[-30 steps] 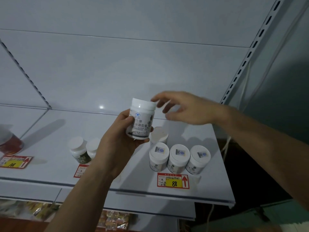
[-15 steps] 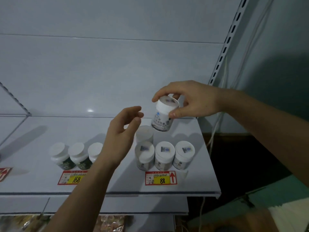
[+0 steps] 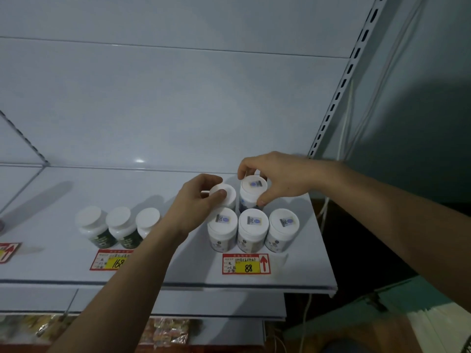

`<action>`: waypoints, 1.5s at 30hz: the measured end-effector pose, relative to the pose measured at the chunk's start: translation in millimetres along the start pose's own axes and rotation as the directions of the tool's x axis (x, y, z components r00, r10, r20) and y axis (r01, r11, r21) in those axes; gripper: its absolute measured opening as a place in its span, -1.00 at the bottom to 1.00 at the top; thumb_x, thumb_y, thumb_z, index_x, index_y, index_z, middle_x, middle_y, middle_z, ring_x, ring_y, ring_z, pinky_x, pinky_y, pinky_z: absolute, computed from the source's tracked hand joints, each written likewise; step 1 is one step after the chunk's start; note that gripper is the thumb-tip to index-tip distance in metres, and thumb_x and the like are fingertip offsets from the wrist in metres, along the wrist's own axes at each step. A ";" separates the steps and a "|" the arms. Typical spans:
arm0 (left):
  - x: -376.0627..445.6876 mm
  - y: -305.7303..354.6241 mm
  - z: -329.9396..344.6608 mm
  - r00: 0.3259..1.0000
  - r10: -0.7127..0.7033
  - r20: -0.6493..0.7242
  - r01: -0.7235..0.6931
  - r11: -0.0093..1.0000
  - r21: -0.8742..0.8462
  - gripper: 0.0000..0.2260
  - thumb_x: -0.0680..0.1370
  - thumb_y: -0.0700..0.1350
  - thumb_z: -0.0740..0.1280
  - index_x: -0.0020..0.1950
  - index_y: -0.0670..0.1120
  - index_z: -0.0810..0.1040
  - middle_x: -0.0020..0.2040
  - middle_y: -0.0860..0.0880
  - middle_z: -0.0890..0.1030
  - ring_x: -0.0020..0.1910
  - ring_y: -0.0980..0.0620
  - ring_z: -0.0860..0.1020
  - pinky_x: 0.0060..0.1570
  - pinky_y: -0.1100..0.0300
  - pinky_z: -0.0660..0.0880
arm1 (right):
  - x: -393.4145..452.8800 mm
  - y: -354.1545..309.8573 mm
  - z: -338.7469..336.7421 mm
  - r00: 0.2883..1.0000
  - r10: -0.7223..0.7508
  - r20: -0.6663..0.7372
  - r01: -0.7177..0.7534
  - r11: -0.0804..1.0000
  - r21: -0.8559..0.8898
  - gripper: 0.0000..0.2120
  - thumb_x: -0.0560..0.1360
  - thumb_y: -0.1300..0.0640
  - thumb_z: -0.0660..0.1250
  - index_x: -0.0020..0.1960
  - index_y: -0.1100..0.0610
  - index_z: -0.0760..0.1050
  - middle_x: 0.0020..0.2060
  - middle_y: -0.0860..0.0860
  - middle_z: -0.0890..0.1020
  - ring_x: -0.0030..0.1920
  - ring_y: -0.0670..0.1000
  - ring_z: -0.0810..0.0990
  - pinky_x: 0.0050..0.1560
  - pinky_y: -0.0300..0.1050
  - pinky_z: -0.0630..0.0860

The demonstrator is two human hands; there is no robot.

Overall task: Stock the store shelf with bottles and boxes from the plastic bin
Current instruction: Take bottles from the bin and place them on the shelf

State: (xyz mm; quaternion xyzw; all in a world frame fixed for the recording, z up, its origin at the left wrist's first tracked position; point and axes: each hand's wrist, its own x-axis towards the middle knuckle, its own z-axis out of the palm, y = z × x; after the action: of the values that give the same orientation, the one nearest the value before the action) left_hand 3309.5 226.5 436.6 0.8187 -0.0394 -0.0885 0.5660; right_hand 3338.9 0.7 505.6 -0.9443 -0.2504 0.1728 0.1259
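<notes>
Right hand (image 3: 279, 180) grips cap of stickered bottle (image 3: 252, 193) from above, axis upright, in back row of shelf (image 3: 63, 253). Left hand (image 3: 197, 203) pinches plain-capped bottle (image 3: 225, 193) just beside, at 9 o'clock. Front row at 6 o'clock. Judgement: bottle seated or nearly so; release next.

Price tags, cables and a lower tier

A red-and-yellow price tag (image 3: 246, 263) reading 88 lies on the front edge, another tag (image 3: 111, 259) to its left shows 168, and a third tag (image 3: 7, 252) is cut by the left border. White cables (image 3: 344, 128) hang beside a slotted upright (image 3: 341, 85). Below, what may be wrapped snack packets (image 3: 167, 331) sit in shadow.
</notes>
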 end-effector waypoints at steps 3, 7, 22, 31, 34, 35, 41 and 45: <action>1.8 -1.4 -0.6 1.000 -0.011 0.019 0.011 1.000 -0.016 -0.83 0.60 -0.11 0.38 0.19 -0.01 0.61 0.10 0.05 0.67 0.07 0.02 0.65 0.06 0.09 0.60 | 3.8 3.3 6.7 1.000 0.012 0.015 -0.013 1.000 0.020 -0.42 0.33 -0.09 0.62 0.24 -0.20 0.40 0.17 -0.16 0.55 0.07 -0.10 0.55 0.13 -0.01 0.55; 2.9 -2.0 -1.6 0.999 -0.020 0.026 0.021 0.999 -0.039 -0.84 0.62 -0.13 0.35 0.18 -0.01 0.63 0.10 0.04 0.68 0.08 0.03 0.65 0.11 0.07 0.60 | 2.8 5.2 6.8 0.999 0.025 0.040 -0.029 0.996 0.082 -0.39 0.36 -0.11 0.60 0.30 -0.21 0.39 0.20 -0.17 0.54 0.09 -0.08 0.59 0.13 -0.06 0.54; 2.5 -1.6 -1.1 0.998 -0.027 0.051 0.028 0.999 -0.026 -0.83 0.65 -0.13 0.31 0.19 0.02 0.62 0.10 0.08 0.67 0.09 0.06 0.63 0.10 0.10 0.59 | 2.2 13.5 13.4 0.997 0.043 0.069 -0.058 0.971 0.233 -0.63 0.60 0.02 0.37 0.39 -0.12 0.42 0.25 -0.08 0.55 0.06 -0.08 0.62 -0.18 -0.30 0.55; 1.1 -4.3 0.0 0.998 -0.032 0.049 0.034 0.999 -0.040 -0.83 0.66 -0.11 0.28 0.20 0.03 0.62 0.10 0.07 0.66 0.09 0.04 0.63 0.11 0.07 0.58 | -0.4 10.4 15.8 0.995 0.045 0.087 -0.065 0.965 0.254 -0.68 0.64 0.05 0.32 0.38 -0.12 0.42 0.25 -0.07 0.54 0.08 -0.04 0.61 -0.01 -0.06 0.67; -1.5 -5.8 0.4 0.999 -0.048 0.023 0.049 0.996 -0.080 -0.80 0.69 -0.09 0.20 0.22 0.05 0.59 0.12 0.11 0.62 0.14 0.04 0.59 0.17 0.03 0.56 | -3.4 11.9 15.8 0.995 0.066 0.074 -0.086 0.950 0.299 -0.72 0.69 0.08 0.22 0.38 -0.08 0.43 0.23 -0.06 0.57 0.11 0.00 0.63 0.01 0.04 0.67; -3.0 -6.8 0.5 0.999 -0.051 0.009 0.051 0.993 -0.108 -0.78 0.71 -0.08 0.17 0.24 0.05 0.58 0.15 0.12 0.61 0.17 0.04 0.57 0.19 0.03 0.55 | -5.4 12.3 14.6 0.995 0.075 0.060 -0.090 0.945 0.315 -0.72 0.70 0.10 0.19 0.38 -0.08 0.43 0.22 -0.06 0.58 0.11 0.01 0.63 0.01 0.03 0.67; -21.7 -30.1 0.0 0.997 0.001 -0.083 -0.026 0.953 -0.301 -0.71 0.70 0.16 0.12 0.38 0.20 0.47 0.26 0.22 0.59 0.29 0.10 0.56 0.23 0.06 0.50 | -15.0 13.8 9.5 0.993 0.108 -0.042 -0.090 0.946 0.312 -0.72 0.71 0.12 0.15 0.37 -0.09 0.44 0.22 -0.08 0.58 0.09 -0.11 0.63 -0.10 -0.28 0.53; -46.1 -52.7 6.1 0.990 0.134 -0.036 -0.139 0.954 -0.265 -0.37 0.49 0.36 0.29 0.53 0.25 0.26 0.47 0.26 0.42 0.43 0.20 0.42 0.31 0.11 0.43 | -17.2 12.3 14.5 0.993 0.107 -0.053 -0.085 0.946 0.312 -0.72 0.71 0.13 0.16 0.37 -0.09 0.44 0.22 -0.11 0.58 0.10 -0.13 0.62 -0.13 -0.40 0.43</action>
State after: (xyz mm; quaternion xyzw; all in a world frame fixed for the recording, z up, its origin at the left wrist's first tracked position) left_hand 3261.3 247.2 390.0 0.7312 -0.0785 -0.0466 0.6760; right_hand 3324.5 -16.4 493.0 -0.9293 -0.1695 0.1830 0.2722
